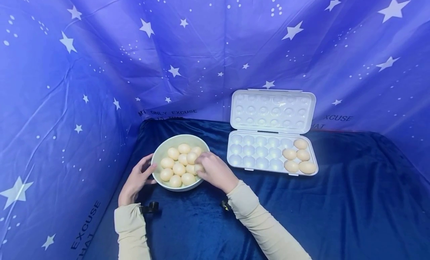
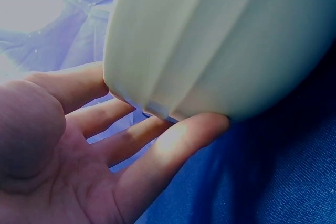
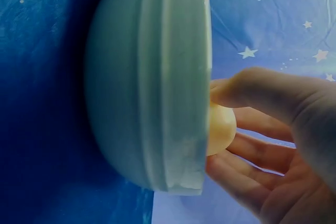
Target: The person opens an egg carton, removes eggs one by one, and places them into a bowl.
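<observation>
- My left hand (image 1: 137, 179) holds the bowl (image 3: 147, 82) at its left side.
- My right hand (image 1: 216, 171) pinches an egg (image 3: 223, 129) at the bowl's right edge.
- I judge this the picking-out step; next calls for a gentle lift clear, then right to empty cups (image 1: 261, 151) in the carton (image 1: 248, 121).

Bowl (image 1: 164, 145) left of centre: pale green; eggs (image 1: 179, 169): cream to tan; egg box (image 1: 273, 117) at right: white; velvet cloth (image 1: 336, 204) below: navy; backdrop (image 1: 208, 47) above: blue-violet, white-starred.
</observation>
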A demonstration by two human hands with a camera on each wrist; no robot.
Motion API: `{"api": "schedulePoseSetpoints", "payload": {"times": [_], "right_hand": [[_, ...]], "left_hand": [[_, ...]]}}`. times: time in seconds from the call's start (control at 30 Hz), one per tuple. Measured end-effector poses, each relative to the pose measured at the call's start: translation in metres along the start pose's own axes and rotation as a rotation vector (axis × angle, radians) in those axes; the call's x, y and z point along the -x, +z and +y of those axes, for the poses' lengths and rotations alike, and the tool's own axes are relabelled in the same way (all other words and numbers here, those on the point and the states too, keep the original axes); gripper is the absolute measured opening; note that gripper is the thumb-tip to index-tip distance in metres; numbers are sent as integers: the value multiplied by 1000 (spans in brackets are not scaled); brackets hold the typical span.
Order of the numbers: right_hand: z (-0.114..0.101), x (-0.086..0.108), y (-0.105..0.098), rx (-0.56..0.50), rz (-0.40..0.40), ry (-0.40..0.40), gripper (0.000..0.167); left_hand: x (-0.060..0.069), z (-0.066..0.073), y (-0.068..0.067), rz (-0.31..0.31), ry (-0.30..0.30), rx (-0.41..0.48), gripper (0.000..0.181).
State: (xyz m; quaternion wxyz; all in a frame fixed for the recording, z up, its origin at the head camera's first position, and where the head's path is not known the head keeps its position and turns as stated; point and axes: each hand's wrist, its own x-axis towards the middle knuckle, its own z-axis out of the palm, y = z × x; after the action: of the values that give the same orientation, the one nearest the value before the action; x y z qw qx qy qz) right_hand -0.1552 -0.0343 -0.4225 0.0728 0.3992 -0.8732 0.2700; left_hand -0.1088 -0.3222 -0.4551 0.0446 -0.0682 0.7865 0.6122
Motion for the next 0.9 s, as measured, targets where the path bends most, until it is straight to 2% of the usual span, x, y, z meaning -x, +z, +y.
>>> {"api": "schedulePoseSetpoints", "payload": {"times": [0.33, 0.6, 0.8, 0.9], "right_hand": [[-1, 3, 10, 70, -38, 15, 4], [-2, 4, 13, 100, -37, 10, 16], [0, 7, 12, 86, -8, -2, 7], [1, 11, 7, 46, 31, -2, 11]], "left_hand": [[0, -2, 0, 0, -10, 6, 55], [0, -3, 0, 5, 6, 6, 56], [0, -3, 1, 9, 36, 35, 56], [1, -2, 1, 7, 29, 35, 57]]}}
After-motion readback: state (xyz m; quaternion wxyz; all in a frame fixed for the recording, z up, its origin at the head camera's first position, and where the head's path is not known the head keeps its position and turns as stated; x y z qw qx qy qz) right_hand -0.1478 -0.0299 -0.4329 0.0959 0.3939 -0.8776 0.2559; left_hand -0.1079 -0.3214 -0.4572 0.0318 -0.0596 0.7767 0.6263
